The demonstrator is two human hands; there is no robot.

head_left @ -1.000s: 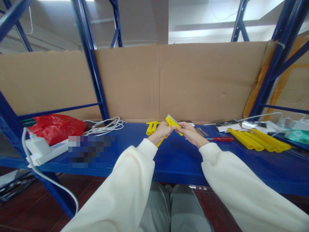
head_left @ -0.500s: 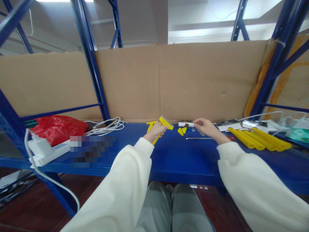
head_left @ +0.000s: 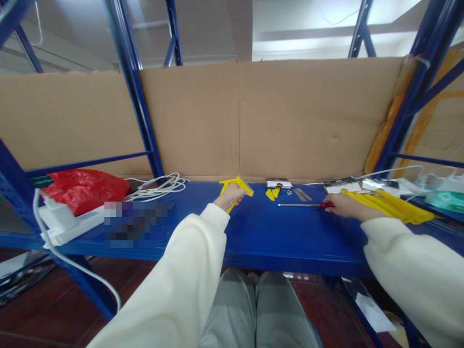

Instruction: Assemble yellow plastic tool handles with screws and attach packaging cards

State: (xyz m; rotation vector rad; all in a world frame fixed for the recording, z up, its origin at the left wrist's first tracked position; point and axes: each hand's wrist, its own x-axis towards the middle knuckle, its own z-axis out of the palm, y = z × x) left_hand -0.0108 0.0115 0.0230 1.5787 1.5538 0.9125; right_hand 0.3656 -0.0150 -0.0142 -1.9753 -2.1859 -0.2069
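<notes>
My left hand (head_left: 232, 194) is closed around a yellow scraper (head_left: 247, 186), its head and pale edge tilted up to the right. More yellow (head_left: 226, 183) shows behind that hand; whether it belongs to the same tool I cannot tell. To the right, my right hand (head_left: 342, 204) has its fingers on the red handle of a screwdriver (head_left: 299, 205), which lies with its shaft pointing left. Just beyond the shaft are two thin grey strips (head_left: 302, 195), some tiny pale pieces (head_left: 289, 192) and two small yellow pieces (head_left: 272, 194).
A small black-and-white box (head_left: 279, 182) stands by the cardboard backing. Several yellow tubes (head_left: 402, 208) lie beyond my right hand, near a flat package (head_left: 341, 185). Leftward are a white cable coil (head_left: 163, 187), a red bag (head_left: 89, 189) and a power strip (head_left: 85, 224).
My right hand has moved right and nearer, from beside the small box to the screwdriver's handle. Two grey strips now lie uncovered on the blue surface. The left hand keeps the scraper.
</notes>
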